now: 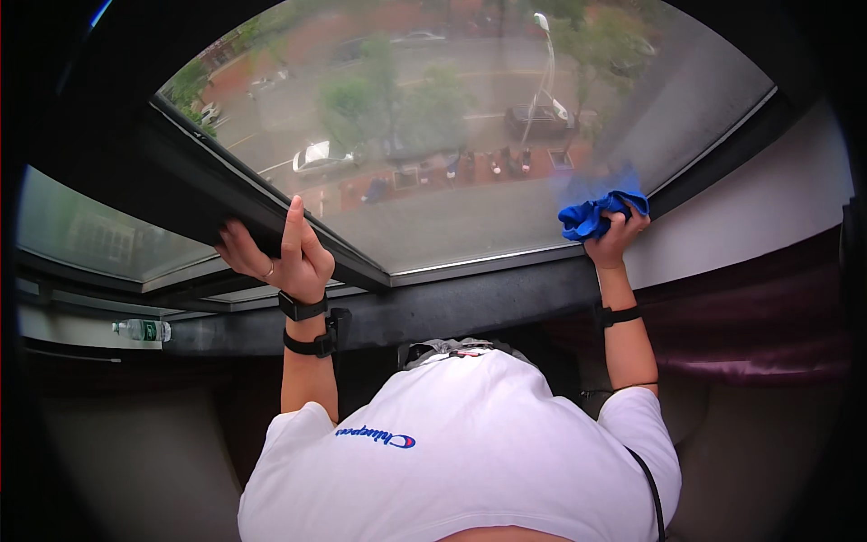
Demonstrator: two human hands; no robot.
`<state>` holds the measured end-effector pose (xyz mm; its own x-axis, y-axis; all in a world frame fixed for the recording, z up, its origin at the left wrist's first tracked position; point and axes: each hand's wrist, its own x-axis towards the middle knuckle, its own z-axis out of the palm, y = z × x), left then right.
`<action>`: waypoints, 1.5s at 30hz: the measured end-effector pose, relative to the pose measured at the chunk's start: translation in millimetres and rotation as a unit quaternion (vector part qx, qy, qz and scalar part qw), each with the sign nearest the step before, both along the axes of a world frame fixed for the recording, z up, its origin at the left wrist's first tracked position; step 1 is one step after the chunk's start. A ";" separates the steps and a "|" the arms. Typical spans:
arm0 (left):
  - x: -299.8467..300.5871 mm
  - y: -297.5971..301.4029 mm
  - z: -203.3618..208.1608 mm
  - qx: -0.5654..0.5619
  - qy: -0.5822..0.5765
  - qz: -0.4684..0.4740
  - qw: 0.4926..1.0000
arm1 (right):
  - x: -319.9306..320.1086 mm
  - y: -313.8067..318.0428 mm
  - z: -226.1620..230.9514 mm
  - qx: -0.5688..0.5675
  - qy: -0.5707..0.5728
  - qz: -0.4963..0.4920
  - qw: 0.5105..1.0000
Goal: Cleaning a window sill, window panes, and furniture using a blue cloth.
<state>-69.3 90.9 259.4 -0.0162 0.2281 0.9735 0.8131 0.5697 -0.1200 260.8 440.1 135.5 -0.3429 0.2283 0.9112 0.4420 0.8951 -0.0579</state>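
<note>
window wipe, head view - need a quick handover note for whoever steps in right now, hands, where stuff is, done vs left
Left hand: no cloth in it, fingers gripping the dark window frame beside the pane.
Right hand: clutching a bunched blue cloth, pressed on the window glass near its lower right corner.
Other things: a plastic bottle lies on the sill at far left.
Done: cannot tell which parts are already wiped; the glass looks hazy all over.
Left: probably most of the pane, working away from the cloth's corner.
</note>
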 end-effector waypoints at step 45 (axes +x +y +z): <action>-7.2 -4.7 -10.7 0.048 0.016 -0.003 0.999 | -105.2 -67.8 148.3 0.152 0.076 0.152 0.974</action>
